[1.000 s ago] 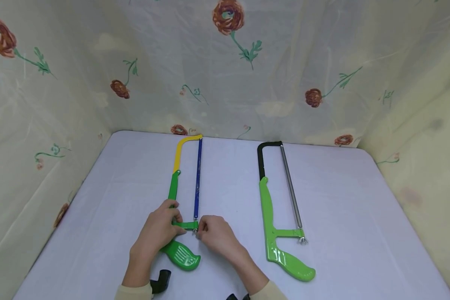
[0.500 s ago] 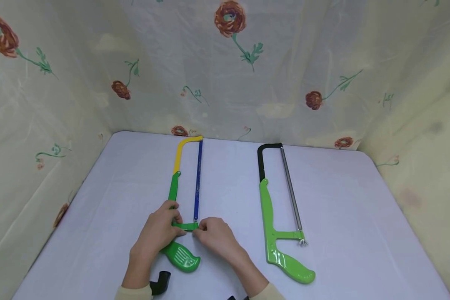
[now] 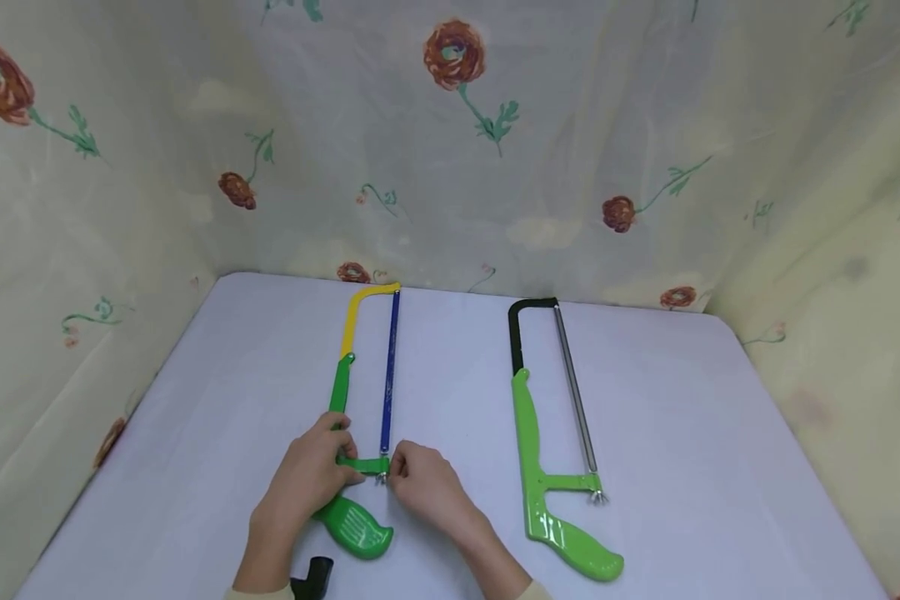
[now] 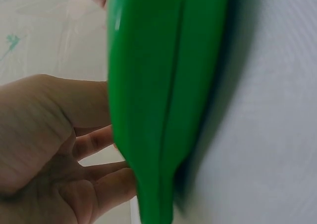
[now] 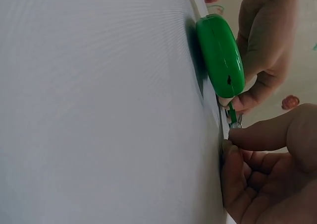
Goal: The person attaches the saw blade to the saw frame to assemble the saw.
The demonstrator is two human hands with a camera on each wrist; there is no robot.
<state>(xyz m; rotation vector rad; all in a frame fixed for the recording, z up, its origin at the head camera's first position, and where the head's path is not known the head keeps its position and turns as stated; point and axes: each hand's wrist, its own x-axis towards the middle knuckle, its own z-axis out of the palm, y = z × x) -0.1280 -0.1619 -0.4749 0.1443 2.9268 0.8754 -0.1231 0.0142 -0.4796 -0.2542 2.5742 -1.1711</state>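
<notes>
A hacksaw [image 3: 358, 527] with a green handle, yellow front frame and blue blade [image 3: 390, 375] lies on the white table. My left hand [image 3: 311, 467] grips its green frame near the crossbar, with the thumb beside that bar. At the blade's near end sits a silver wing nut [image 3: 381, 479]. The curled thumb and index finger of my right hand [image 3: 427, 483] pinch at its right side. In the right wrist view the thumb tip partly covers the wing nut [image 5: 237, 122]. The green handle [image 4: 158, 75] fills the middle of the left wrist view.
A second hacksaw [image 3: 528, 450], light green with a black front frame and grey blade, lies to the right. A black bent tubular piece [image 3: 312, 577] shows by my left wrist at the bottom edge. A flowered cloth [image 3: 450, 167] hangs behind the table [image 3: 682, 433].
My right fingers covered the wing nut half a second ago; now it shows beside them. My left hand keeps its grip. The head view has tilted up slightly.
</notes>
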